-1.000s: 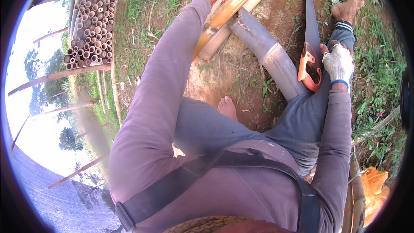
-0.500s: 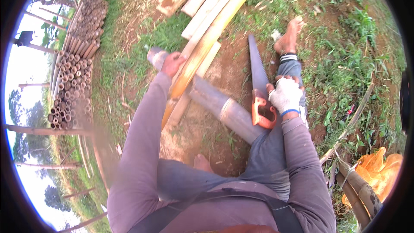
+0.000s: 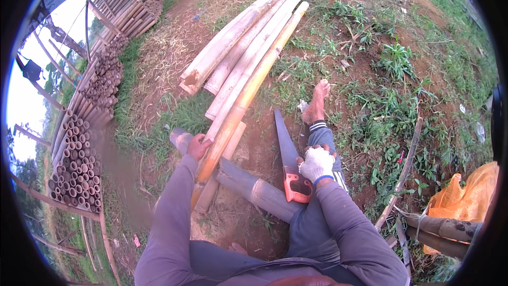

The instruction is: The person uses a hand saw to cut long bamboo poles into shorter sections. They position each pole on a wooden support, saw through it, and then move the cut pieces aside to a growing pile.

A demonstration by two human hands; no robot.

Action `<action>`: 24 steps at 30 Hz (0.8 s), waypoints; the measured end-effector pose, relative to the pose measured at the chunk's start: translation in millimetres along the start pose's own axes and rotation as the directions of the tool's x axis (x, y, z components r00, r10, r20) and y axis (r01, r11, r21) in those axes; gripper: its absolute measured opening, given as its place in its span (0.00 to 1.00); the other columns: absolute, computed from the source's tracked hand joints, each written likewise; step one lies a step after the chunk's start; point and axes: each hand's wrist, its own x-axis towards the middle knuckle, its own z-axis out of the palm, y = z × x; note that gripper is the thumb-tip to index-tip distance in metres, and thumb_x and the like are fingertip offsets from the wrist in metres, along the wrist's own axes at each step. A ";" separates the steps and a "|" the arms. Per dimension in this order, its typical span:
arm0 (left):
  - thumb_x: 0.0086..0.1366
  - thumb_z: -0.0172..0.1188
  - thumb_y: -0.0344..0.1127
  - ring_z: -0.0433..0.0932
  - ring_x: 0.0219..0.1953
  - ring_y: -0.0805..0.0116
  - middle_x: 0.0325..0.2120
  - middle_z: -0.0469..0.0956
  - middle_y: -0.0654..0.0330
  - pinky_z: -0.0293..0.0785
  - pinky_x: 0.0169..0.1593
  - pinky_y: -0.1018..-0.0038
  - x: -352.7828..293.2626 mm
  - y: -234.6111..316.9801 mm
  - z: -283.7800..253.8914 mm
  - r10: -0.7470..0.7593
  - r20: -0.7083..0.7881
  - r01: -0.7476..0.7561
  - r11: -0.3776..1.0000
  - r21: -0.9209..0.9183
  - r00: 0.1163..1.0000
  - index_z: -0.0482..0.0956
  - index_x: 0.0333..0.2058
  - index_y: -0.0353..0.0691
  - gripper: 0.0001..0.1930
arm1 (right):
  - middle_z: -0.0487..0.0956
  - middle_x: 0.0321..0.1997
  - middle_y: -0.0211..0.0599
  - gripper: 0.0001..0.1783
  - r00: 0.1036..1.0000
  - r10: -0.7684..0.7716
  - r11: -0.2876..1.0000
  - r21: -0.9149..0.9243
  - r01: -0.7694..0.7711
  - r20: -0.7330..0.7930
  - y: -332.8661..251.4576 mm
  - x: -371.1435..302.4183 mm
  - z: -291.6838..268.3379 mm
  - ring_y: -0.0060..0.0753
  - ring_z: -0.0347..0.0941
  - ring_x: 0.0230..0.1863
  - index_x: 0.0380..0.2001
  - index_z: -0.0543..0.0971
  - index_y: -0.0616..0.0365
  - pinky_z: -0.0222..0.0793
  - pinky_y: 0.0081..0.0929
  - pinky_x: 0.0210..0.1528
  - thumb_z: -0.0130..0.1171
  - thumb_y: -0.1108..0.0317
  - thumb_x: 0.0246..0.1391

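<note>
I have the gloved right hand (image 3: 317, 163) over the lower leg, right of the yellow bamboo pole (image 3: 244, 100); its fingers are curled, but I can't tell whether they grip anything. Just beside it, also right of the pole, lies the orange-handled saw (image 3: 287, 145). My bare left hand (image 3: 198, 146) is left of the pole's near end, touching a pale pole (image 3: 226, 114) alongside; how firmly, I can't tell. Stacked bamboo tubes (image 3: 79, 167) stand well left of it.

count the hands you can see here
2: the bare left hand beside the yellow bamboo pole, and the gloved right hand over the right leg, near the saw. No others show.
</note>
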 end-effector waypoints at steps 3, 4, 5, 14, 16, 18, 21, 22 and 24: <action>0.64 0.77 0.51 0.84 0.45 0.67 0.43 0.88 0.55 0.78 0.52 0.68 -2.3 -8.6 -4.5 0.019 -0.015 -0.019 0.999 0.047 1.000 0.85 0.48 0.32 0.26 | 0.80 0.66 0.44 0.29 1.000 -0.007 1.000 0.004 0.007 0.029 -6.6 -2.7 -5.4 0.57 0.62 0.78 0.57 0.87 0.52 0.52 0.80 0.75 0.67 0.45 0.59; 0.64 0.77 0.51 0.84 0.44 0.67 0.43 0.88 0.55 0.78 0.52 0.68 -0.2 -11.0 -4.6 0.035 -0.015 -0.033 0.996 0.088 0.999 0.85 0.48 0.33 0.26 | 0.80 0.66 0.44 0.29 0.999 -0.005 1.000 0.003 0.005 0.042 -7.3 -3.8 -8.2 0.57 0.62 0.78 0.57 0.87 0.52 0.52 0.80 0.75 0.67 0.45 0.59; 0.63 0.77 0.51 0.84 0.44 0.67 0.43 0.88 0.55 0.78 0.51 0.67 1.0 -13.7 -5.0 0.050 -0.015 -0.048 0.990 0.129 0.999 0.85 0.48 0.33 0.26 | 0.80 0.66 0.44 0.29 0.999 -0.010 1.000 0.006 0.010 0.034 -7.5 -4.3 -7.4 0.58 0.62 0.78 0.57 0.87 0.52 0.52 0.80 0.75 0.67 0.45 0.59; 0.67 0.74 0.46 0.81 0.46 0.69 0.43 0.87 0.59 0.75 0.55 0.69 2.2 -10.0 -3.5 -0.005 0.018 0.003 0.994 0.110 1.000 0.85 0.47 0.35 0.20 | 0.84 0.60 0.44 0.30 0.997 -0.039 0.999 -0.038 0.036 -0.074 0.6 0.5 12.2 0.56 0.68 0.73 0.54 0.87 0.50 0.58 0.77 0.71 0.69 0.44 0.55; 0.66 0.75 0.46 0.81 0.46 0.69 0.43 0.87 0.59 0.75 0.56 0.69 -1.6 -4.1 -0.9 -0.023 0.018 0.021 0.997 0.070 1.000 0.85 0.47 0.35 0.21 | 0.84 0.60 0.44 0.30 0.997 -0.034 0.999 -0.035 0.031 -0.074 0.8 1.3 12.8 0.56 0.67 0.74 0.54 0.87 0.50 0.58 0.77 0.71 0.69 0.44 0.55; 0.66 0.75 0.46 0.81 0.47 0.69 0.43 0.87 0.59 0.75 0.56 0.69 -4.1 1.0 -0.1 -0.032 0.015 0.031 0.998 0.055 0.999 0.85 0.47 0.34 0.21 | 0.83 0.61 0.44 0.30 0.998 -0.035 0.999 -0.030 0.033 -0.051 0.9 1.5 10.8 0.57 0.67 0.74 0.54 0.87 0.50 0.57 0.78 0.71 0.69 0.44 0.55; 0.66 0.75 0.46 0.81 0.47 0.69 0.43 0.86 0.58 0.75 0.56 0.69 -3.5 -1.5 -1.0 -0.028 0.004 0.027 0.997 0.068 1.000 0.85 0.47 0.34 0.21 | 0.82 0.62 0.44 0.30 0.999 -0.033 0.999 -0.028 0.032 -0.041 -0.4 -0.1 9.2 0.57 0.66 0.75 0.55 0.87 0.49 0.57 0.78 0.72 0.69 0.43 0.55; 0.66 0.75 0.46 0.81 0.47 0.69 0.43 0.86 0.58 0.75 0.56 0.69 -2.6 -5.1 -1.7 -0.025 -0.003 0.025 0.997 0.073 1.000 0.85 0.47 0.34 0.21 | 0.82 0.63 0.44 0.29 0.999 -0.033 0.999 -0.029 0.031 -0.040 -1.3 -0.5 8.9 0.57 0.66 0.75 0.55 0.87 0.49 0.57 0.78 0.72 0.68 0.43 0.56; 0.65 0.75 0.49 0.82 0.46 0.68 0.43 0.87 0.57 0.75 0.56 0.69 0.1 -12.2 -2.2 0.002 -0.017 0.000 0.996 0.084 1.000 0.85 0.47 0.34 0.23 | 0.82 0.64 0.44 0.30 0.999 -0.029 0.999 -0.029 0.028 -0.030 -2.3 -1.2 6.7 0.57 0.66 0.75 0.55 0.87 0.49 0.57 0.77 0.73 0.68 0.43 0.56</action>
